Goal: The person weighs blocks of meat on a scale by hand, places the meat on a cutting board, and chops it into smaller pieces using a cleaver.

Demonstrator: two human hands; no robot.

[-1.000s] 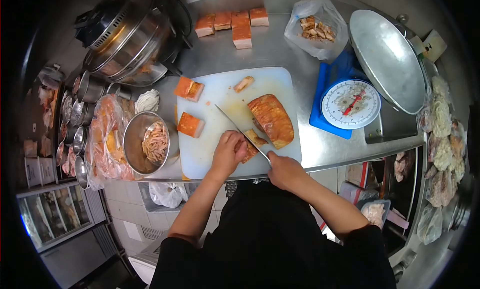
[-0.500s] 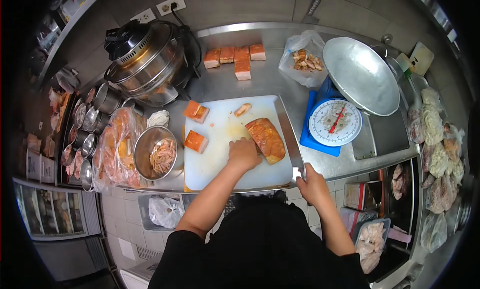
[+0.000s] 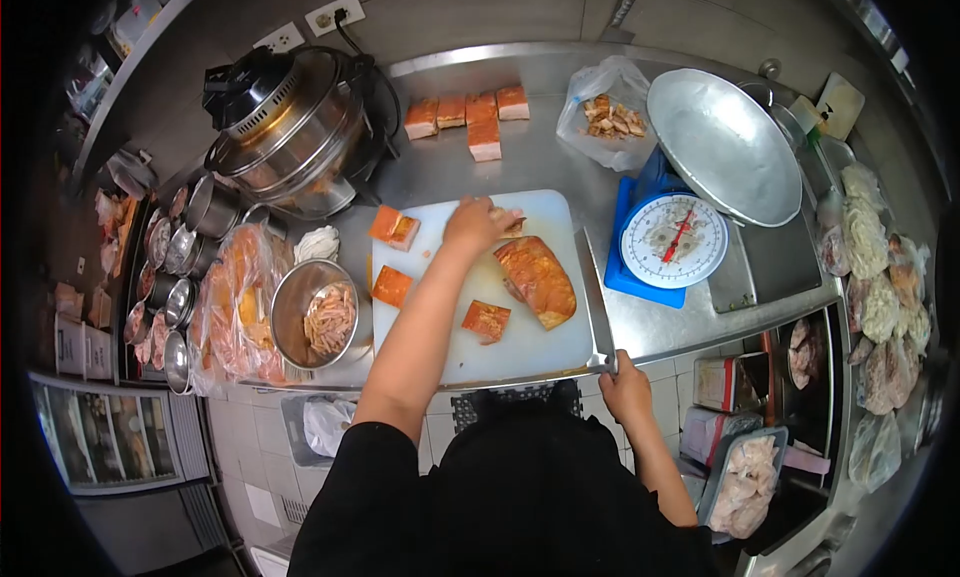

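My left hand [image 3: 474, 225] reaches to the far part of the white cutting board [image 3: 455, 362], fingers closed at a small scrap of roast pork [image 3: 514, 224]. The fingertips are partly hidden. My right hand [image 3: 626, 385] is wrapped around the handle of a large knife [image 3: 598, 302], its blade lying along the board's right edge. A big browned slab of pork belly [image 3: 537, 282] rests on the right half of the board. One cut block of pork [image 3: 486, 321] sits near the slab, and two more blocks, including one pork block [image 3: 395, 227], lie at the left.
Several pork blocks [image 3: 482, 137] stand at the back of the steel counter [image 3: 430, 177]. A metal pot [image 3: 283, 327] of meat strips is left of the board. A blue scale [image 3: 628, 277] and a plastic bag [image 3: 577, 142] with meat pieces are at right; an air fryer [image 3: 290, 147] stands back left.
My left hand has moved from beside the slab to the scrap farther back, which has shifted right. A cut block now shows where that hand was. My right hand still holds the knife at the edge.
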